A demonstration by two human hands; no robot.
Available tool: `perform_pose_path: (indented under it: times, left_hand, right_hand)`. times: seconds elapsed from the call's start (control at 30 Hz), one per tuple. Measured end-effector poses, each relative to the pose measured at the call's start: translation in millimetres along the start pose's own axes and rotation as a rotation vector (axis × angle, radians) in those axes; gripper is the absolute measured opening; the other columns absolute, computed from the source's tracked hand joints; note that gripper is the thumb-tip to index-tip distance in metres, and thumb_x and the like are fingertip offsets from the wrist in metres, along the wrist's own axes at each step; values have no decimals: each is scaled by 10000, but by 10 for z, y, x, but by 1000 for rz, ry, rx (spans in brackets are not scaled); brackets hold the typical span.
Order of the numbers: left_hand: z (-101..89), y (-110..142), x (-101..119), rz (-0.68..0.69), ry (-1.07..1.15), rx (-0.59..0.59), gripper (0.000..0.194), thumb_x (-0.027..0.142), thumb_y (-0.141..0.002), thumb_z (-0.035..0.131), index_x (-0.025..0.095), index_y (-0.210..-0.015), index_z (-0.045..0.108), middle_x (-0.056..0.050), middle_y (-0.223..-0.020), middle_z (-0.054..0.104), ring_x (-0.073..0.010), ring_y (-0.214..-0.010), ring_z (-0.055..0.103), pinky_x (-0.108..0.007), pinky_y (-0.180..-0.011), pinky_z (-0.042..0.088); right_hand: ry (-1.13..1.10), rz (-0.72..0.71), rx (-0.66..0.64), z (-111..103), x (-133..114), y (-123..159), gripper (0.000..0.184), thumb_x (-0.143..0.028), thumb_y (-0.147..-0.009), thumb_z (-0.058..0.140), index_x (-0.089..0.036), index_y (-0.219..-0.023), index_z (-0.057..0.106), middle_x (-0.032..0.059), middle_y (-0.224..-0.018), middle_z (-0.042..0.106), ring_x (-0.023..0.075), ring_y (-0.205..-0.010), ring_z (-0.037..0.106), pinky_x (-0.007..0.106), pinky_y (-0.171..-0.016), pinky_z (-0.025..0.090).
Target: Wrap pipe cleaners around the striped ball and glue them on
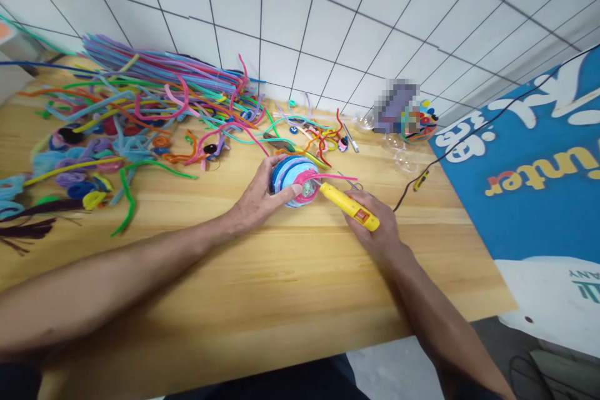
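My left hand (265, 197) is wrapped round the side of a ball (290, 174) covered in coiled pipe cleaners, blue and light blue with a pink ring. A clear, shiny patch shows in the middle of the pink ring, with my thumb beside it. The loose end of a pink pipe cleaner (340, 177) sticks out to the right. My right hand (375, 225) is closed on a yellow hot glue gun (349, 205) with a red switch. Its metal tip is at the pink ring; whether it touches cannot be made out. Scissors (357, 186) lie partly hidden beyond the right hand.
Loose pipe cleaners (159, 106) and coiled pieces (79, 169) cover the table's left side, with a thick bundle (159, 65) by the tiled wall. Clear plastic balls (405, 161) stand at the back right. A black cord (410, 190) crosses a blue printed board (529, 181).
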State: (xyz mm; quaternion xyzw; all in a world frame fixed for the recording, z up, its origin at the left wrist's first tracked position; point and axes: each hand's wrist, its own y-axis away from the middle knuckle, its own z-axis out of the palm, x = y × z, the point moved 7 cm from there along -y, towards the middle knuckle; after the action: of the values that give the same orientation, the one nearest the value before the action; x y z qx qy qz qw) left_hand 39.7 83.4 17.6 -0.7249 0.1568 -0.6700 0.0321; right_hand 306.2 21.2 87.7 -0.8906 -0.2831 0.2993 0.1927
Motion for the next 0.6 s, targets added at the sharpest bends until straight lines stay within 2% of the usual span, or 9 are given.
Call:
perform_pose_path:
  times: [0.17,0.43,0.6]
  left_hand:
    - [11,-11,96,27,-9,-58,875,791,-954,846,256,-1556,504,-175,-1637,642,-389,-1512,672,-627,-1288,593]
    - [8,-8,91,55,0,-66,849,771,-977,842,264,-1569,504,-174,-1648,644,-393,-1528,669,-635,-1305,586]
    - [25,-10,101,44,18,-85,875,811,-965,828,267,-1564,495,-175,-1650,643,-396,-1519,674,-631,-1287,600]
  right_hand:
    - [-32,-61,28,61,-46,5,341,-264,-1019,758,-337,-1352,782,85,-1242,925,334,-1110,910,503,-975,764]
    - [-56,-35,-31,124,-67,-3,264,-331,-1039,760,-338,-1300,799,88,-1215,928,338,-1083,911,511,-973,766]
    - [-40,-148,-20,101,-153,12,337,-271,-1049,751,-321,-1383,759,83,-1259,922,308,-1092,914,458,-966,763]
